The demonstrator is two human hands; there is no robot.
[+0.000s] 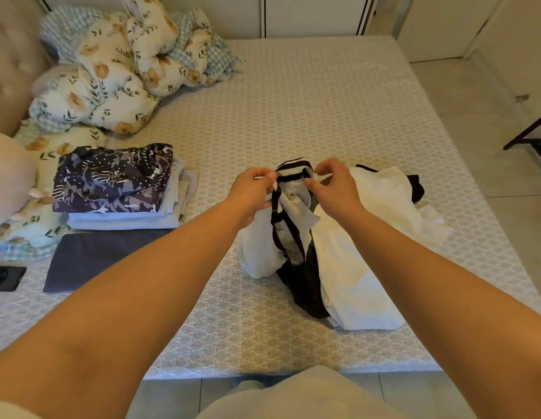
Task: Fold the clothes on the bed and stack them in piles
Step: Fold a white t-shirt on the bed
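Observation:
A white garment with black trim (pixel 288 219) hangs lifted above the middle of the bed (pixel 293 101). My left hand (pixel 254 192) pinches its striped collar on the left, and my right hand (pixel 332 186) pinches the collar on the right. Its lower part drapes onto a crumpled heap of white and black clothes (pixel 369 237) lying on the bed. At the left stands a pile of folded clothes (pixel 118 192) with a dark patterned piece on top. A folded dark grey cloth (pixel 90 255) lies flat in front of that pile.
A bundled floral and checked quilt (pixel 121 71) with pillows fills the back left corner by the padded headboard (pixel 12 65). A black phone (pixel 6 278) lies at the left edge. Tiled floor (pixel 490 131) runs along the right side. A dark furniture frame (pixel 532 137) stands far right.

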